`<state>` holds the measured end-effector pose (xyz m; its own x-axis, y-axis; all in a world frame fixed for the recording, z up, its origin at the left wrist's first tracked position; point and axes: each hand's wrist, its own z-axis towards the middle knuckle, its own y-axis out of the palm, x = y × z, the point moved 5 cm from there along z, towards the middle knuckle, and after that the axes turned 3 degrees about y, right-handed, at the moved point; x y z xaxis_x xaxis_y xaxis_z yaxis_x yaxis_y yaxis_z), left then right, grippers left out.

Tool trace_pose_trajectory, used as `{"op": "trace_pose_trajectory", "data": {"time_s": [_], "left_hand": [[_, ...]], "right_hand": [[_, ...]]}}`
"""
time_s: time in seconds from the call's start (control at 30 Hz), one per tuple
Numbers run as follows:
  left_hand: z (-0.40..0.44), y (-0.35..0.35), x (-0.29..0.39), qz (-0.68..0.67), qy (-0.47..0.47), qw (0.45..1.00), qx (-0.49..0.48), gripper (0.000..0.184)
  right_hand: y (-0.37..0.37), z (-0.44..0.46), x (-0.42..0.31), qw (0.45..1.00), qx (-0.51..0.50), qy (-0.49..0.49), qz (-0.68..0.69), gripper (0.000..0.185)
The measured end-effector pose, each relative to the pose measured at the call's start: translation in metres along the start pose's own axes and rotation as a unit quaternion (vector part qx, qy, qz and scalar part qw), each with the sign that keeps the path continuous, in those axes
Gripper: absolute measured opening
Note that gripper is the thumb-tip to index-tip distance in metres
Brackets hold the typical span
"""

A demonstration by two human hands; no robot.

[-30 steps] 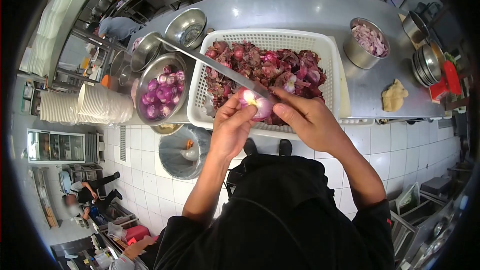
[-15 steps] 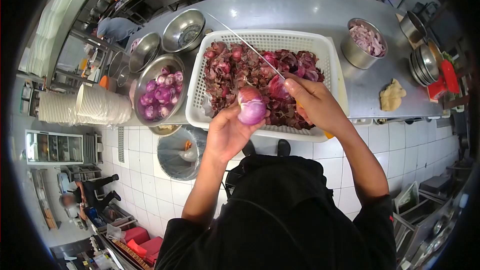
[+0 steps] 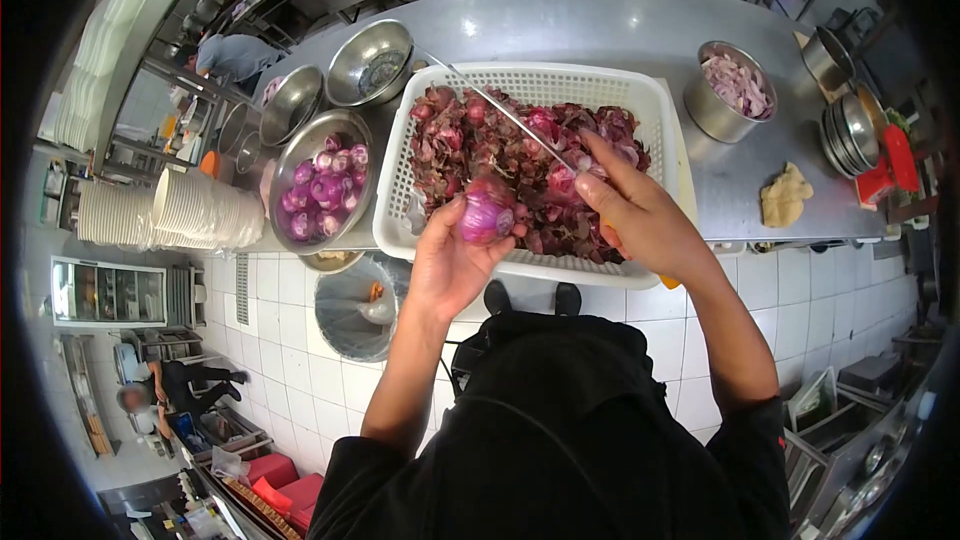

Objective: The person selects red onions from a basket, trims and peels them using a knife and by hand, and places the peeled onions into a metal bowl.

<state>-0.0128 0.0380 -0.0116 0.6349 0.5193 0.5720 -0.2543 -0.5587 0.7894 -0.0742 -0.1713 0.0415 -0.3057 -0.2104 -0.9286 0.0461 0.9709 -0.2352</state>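
My left hand (image 3: pixel 452 258) holds a purple onion (image 3: pixel 487 212) in its fingers over the near edge of a white perforated basket (image 3: pixel 395 195). My right hand (image 3: pixel 645 210) is closed round the orange handle of a long knife (image 3: pixel 500 105), its index finger stretched out. The blade points up and left across the basket, apart from the held onion. Red onion skins and some onions (image 3: pixel 480 140) fill the basket. To its left, a steel bowl (image 3: pixel 283 165) contains several peeled purple onions (image 3: pixel 328 185).
Steel bowls (image 3: pixel 368 60) stand behind the onion bowl. On the right are a steel pot (image 3: pixel 715 118) of cut onion, a yellowish cloth (image 3: pixel 787 196) and stacked bowls (image 3: pixel 850 130). A lined bin (image 3: pixel 345 315) is below the counter. Other people are at the far left.
The knife has swung away from the onion and now shows its thin edge. The onion has turned in my left hand, and my right hand has moved right, away from it.
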Motion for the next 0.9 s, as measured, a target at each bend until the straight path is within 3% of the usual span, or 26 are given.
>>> {"op": "trace_pose_trajectory", "data": {"time_s": [0.33, 0.47, 0.9], "left_hand": [[-0.004, 0.022, -0.006, -0.014, 0.042, 0.999, 0.027, 0.043], [-0.006, 0.028, -0.011, 0.000, 0.063, 0.998, -0.017, 0.043], [-0.008, 0.036, -0.015, 0.042, 0.096, 0.994, 0.034, 0.040]], "right_hand": [[0.028, -0.030, -0.022, 0.994, -0.034, -0.069, -0.071, 0.069], [0.035, -0.034, -0.025, 0.988, -0.005, -0.135, -0.072, 0.067], [0.043, -0.026, -0.021, 0.977, 0.059, -0.195, -0.068, 0.056]]}}
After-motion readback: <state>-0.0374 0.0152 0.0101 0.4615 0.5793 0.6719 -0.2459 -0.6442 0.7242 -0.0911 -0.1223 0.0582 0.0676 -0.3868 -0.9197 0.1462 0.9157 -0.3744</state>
